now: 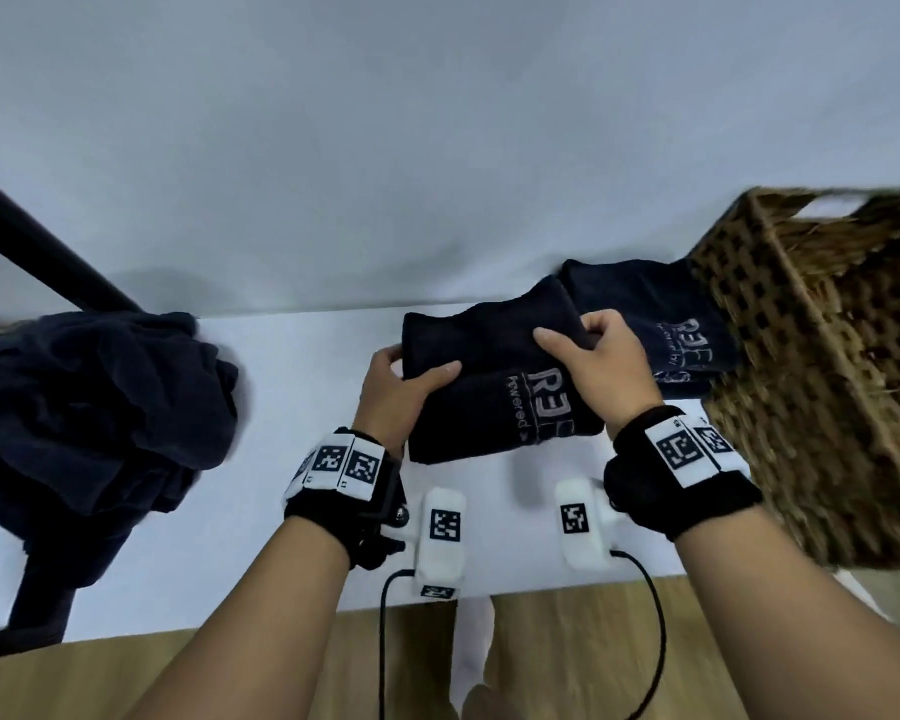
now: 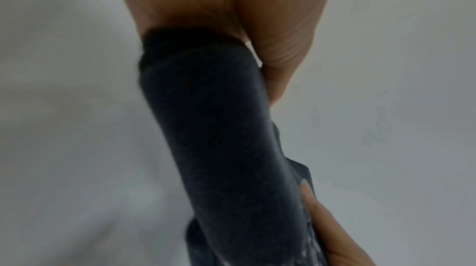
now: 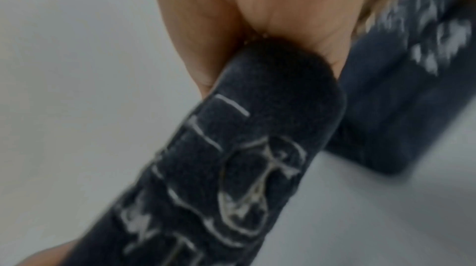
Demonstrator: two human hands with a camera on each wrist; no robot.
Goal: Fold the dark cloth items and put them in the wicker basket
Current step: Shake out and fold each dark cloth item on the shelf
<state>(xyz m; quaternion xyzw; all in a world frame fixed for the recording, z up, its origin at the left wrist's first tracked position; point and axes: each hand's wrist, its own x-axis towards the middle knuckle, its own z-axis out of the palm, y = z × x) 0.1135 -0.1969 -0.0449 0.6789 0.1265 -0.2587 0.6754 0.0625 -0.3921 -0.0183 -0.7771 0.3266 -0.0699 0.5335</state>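
A folded dark cloth (image 1: 489,387) with pale printed lettering is held above the white table (image 1: 302,356) between both hands. My left hand (image 1: 401,387) grips its left edge, thumb on top. My right hand (image 1: 588,350) grips its right edge. The left wrist view shows the cloth (image 2: 219,127) running out from the palm. The right wrist view shows its printed face (image 3: 244,158) clamped in the hand. A second folded dark cloth (image 1: 661,324) lies beside the wicker basket (image 1: 822,356), which lies tipped at the right; this cloth (image 3: 386,97) also shows behind.
A heap of unfolded dark cloth (image 1: 89,407) lies at the table's left end, by a black pole (image 1: 37,246). Two white marker blocks (image 1: 440,537) with cables sit near the front edge. A grey wall stands behind the table.
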